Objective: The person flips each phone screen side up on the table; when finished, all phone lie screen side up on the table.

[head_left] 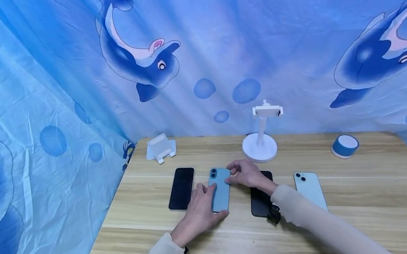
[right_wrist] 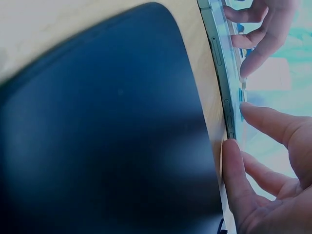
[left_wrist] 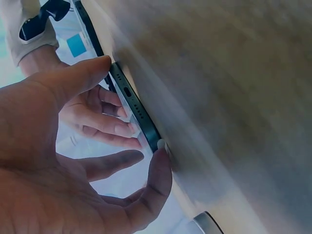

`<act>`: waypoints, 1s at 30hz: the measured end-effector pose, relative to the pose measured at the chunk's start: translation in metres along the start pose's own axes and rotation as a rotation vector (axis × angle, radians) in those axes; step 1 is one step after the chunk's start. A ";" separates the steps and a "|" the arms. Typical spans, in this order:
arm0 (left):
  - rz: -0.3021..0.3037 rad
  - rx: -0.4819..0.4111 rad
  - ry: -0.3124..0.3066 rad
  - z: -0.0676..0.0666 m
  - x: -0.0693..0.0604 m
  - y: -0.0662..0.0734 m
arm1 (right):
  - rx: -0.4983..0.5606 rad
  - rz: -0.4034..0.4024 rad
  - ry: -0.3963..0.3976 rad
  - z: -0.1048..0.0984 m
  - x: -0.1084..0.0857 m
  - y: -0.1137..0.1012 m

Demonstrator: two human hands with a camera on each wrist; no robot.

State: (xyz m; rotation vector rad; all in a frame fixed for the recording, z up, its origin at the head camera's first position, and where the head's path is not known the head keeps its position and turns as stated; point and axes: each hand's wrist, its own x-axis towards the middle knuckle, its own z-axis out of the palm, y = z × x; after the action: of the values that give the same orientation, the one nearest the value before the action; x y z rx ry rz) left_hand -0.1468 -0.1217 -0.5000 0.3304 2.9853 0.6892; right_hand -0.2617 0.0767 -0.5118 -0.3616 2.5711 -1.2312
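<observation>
Head view: the blue phone (head_left: 221, 192) lay at eight o'clock from the white stand (head_left: 261, 131), its lower end pinched by my left hand (head_left: 198, 209), its one-o'clock corner by my right hand (head_left: 247, 173); uneven lifting could have let its narrow edges slip free.

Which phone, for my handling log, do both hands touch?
The blue phone, second from left: the left hand and right hand have fingers on it; neither holds the pale phone or either dark phone.
</observation>
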 end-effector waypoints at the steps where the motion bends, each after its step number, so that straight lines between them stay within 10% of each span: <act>1: 0.000 0.007 0.001 0.000 0.000 0.000 | -0.005 0.001 0.004 0.000 0.000 0.000; 30: 0.064 0.149 0.020 0.004 0.002 0.007 | -0.010 0.050 0.037 0.005 0.002 -0.003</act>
State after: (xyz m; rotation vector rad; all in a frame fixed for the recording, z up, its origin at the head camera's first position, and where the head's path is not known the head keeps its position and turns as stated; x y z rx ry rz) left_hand -0.1465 -0.1131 -0.5005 0.4305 3.0646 0.4793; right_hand -0.2612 0.0707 -0.5132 -0.2770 2.6015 -1.2197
